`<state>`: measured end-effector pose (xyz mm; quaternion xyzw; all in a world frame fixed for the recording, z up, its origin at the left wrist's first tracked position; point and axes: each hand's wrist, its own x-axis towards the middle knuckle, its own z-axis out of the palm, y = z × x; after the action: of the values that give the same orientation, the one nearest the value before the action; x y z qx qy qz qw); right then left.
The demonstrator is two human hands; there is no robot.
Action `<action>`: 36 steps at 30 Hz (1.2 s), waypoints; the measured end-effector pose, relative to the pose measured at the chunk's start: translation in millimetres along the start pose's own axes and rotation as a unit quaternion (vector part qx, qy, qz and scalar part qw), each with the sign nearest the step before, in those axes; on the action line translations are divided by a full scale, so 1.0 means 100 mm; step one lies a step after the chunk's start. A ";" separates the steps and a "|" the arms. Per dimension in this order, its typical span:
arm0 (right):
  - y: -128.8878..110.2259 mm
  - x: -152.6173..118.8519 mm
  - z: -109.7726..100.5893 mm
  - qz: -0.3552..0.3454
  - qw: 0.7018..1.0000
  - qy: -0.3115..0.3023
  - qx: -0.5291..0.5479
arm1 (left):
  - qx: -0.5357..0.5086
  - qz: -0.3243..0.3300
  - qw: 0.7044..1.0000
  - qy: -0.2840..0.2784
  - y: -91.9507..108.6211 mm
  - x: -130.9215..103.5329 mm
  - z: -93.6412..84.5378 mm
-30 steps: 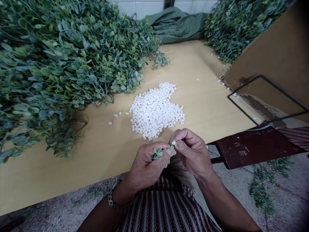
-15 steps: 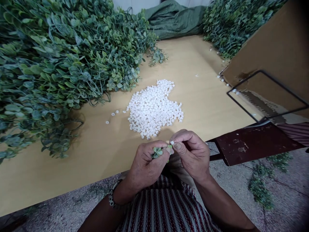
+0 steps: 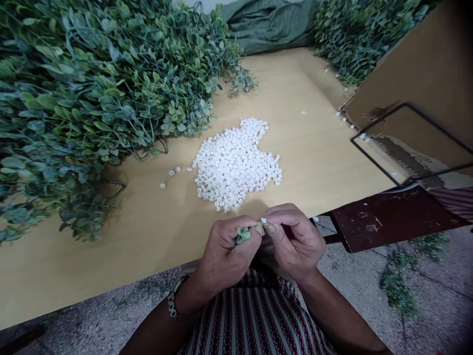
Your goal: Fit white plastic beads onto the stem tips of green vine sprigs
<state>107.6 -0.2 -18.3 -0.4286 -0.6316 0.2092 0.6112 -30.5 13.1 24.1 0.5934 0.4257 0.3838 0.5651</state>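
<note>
My left hand (image 3: 231, 249) is closed round a small leafy green sprig (image 3: 243, 235), whose tip pokes out between thumb and forefinger. Facing it, my right hand (image 3: 295, 239) pinches a tiny white piece (image 3: 263, 220) right at the sprig's tip. Whether the piece sits on the stem or only touches it, I cannot tell. Both hands are held at the table's front edge, just below a heap of small white round pieces (image 3: 236, 165). Fingers hide most of the sprig's stem.
A big mound of green artificial foliage (image 3: 111, 74) covers the left of the table (image 3: 155, 217). More foliage (image 3: 364, 37) lies at the back right, beside a cardboard piece (image 3: 414, 84) and a black wire frame (image 3: 377, 162). A green sack (image 3: 271, 24) lies behind. Below right is a dark red bench (image 3: 384, 217).
My right hand has shifted slightly right and down, its fingertips still at the sprig's tip. The left hand keeps its grip; the view has tilted a little.
</note>
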 end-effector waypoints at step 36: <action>0.09 -0.08 0.03 -0.010 0.998 0.056 0.004 | 0.046 0.044 0.998 -0.013 -0.08 -0.02 0.04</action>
<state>106.0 -0.8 -30.3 -0.4306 -0.6002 0.1811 0.6492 -28.2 9.5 15.9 0.6421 0.4090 0.3809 0.5248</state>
